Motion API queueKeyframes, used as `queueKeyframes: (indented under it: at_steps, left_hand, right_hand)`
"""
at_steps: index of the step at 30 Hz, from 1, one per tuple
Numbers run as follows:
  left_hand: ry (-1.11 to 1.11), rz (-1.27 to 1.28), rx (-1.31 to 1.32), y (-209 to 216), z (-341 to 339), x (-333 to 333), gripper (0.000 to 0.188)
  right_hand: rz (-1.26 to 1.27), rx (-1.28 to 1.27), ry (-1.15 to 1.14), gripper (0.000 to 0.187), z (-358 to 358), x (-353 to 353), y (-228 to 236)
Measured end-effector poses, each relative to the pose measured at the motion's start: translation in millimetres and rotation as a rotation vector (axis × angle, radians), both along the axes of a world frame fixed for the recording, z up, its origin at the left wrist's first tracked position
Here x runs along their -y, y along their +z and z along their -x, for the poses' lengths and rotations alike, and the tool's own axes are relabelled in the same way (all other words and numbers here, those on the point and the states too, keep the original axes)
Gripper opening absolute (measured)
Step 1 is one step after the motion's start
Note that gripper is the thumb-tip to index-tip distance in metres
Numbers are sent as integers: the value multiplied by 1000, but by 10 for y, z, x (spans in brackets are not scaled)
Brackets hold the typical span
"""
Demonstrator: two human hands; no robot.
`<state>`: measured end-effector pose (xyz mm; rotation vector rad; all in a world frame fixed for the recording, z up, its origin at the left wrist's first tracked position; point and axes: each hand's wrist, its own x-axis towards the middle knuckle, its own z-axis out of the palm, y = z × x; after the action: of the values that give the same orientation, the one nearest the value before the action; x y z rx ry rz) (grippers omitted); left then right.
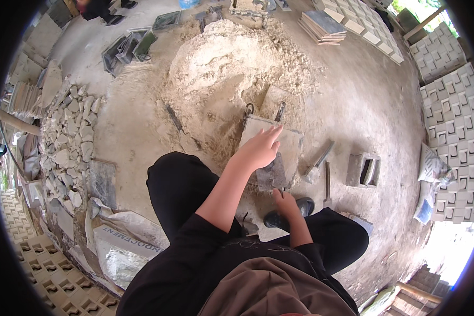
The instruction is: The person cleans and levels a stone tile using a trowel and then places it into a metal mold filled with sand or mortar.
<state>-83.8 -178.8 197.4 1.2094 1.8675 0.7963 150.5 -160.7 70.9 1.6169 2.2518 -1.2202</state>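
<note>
Between my knees lies a square block mould [294, 147] with a metal rim, its top covered level with pale mix. My left hand [260, 148] rests over it with the fingers stretched out towards its far edge; whether the palm presses on the surface I cannot tell. In my right hand [285, 204] is the handle of a trowel. The trowel's flat grey blade [272, 172] lies over the near side of the mould, just below my left hand. Dark metal handles [280, 110] stick up at the mould's far side.
A big heap of pale sandy mix [221, 58] rises beyond the mould. To the right are a hammer-like tool [319, 161], a thin bar [327, 184] and a hollow block [363, 170]. Broken pieces [68, 142] pile up on the left; patterned blocks [450, 137] stand stacked at right.
</note>
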Motion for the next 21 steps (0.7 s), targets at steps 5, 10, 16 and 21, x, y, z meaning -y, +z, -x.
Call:
queueKeyframes:
  at_steps: [5,10,16,21]
  left_hand:
    - [-20,8,42,95,-9,-18,46]
    - [0,-1,16,153,-7,-7,45]
    - [26,30,16,103,101,71,45]
    - [18,28,13,-3,11,-4,39]
  right_hand:
    - [-311,-53,4,56,256,-538,66]
    - [-96,0,-124,57,450,-917,-210]
    - [-9,-9,-109,58,276,-520,-98]
    - [-79,66,-158,56,-188,63,-195]
